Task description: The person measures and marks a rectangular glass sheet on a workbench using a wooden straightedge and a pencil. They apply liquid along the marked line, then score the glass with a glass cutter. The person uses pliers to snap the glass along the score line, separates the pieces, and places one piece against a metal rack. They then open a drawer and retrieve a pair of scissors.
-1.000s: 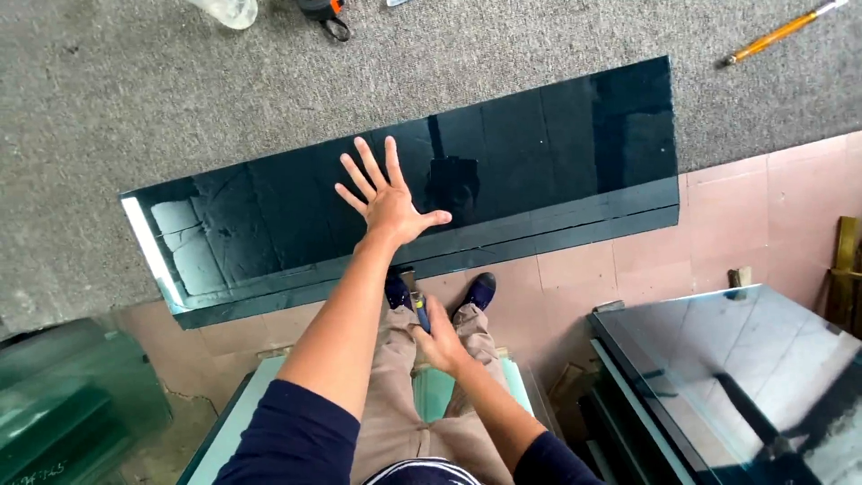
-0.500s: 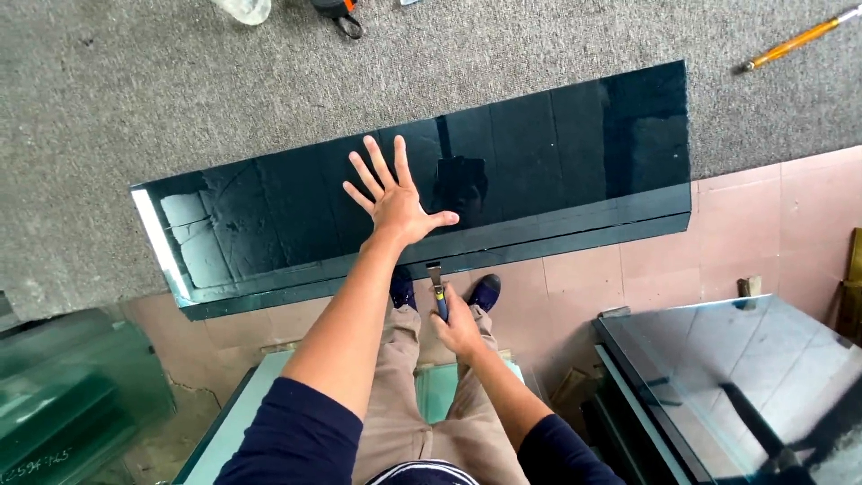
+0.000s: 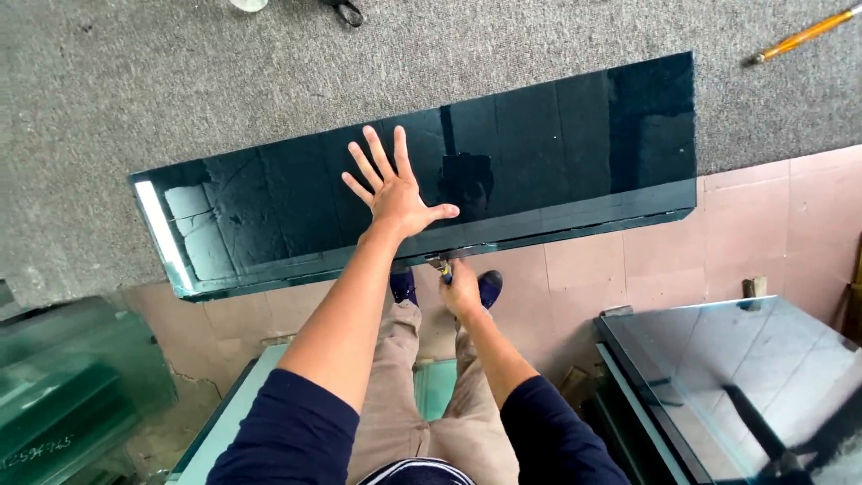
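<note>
The left hand (image 3: 395,193) lay flat on the glass sheet (image 3: 503,153), fingers spread wide, palm pressing near the sheet's lower edge at the centre of the frame. The sheet, long and dark, ran from the left of the frame up toward the upper right. Its far part rested on the grey carpet (image 3: 180,81) and its near edge hung out over the pink tiles (image 3: 772,224).

The right hand (image 3: 461,287) was just below that near edge, closed around a small tool (image 3: 442,269) with a yellow and blue grip; the tip met the glass edge, though its exact contact was too small to tell.

Two dark shoes (image 3: 489,286) showed under the sheet, on the tiles.

At the lower right another glass pane (image 3: 745,368) lay on a stack. At the lower left stood greenish glass pieces (image 3: 63,395). A yellow pencil (image 3: 804,34) lay on the carpet at the upper right, well apart from both hands.
</note>
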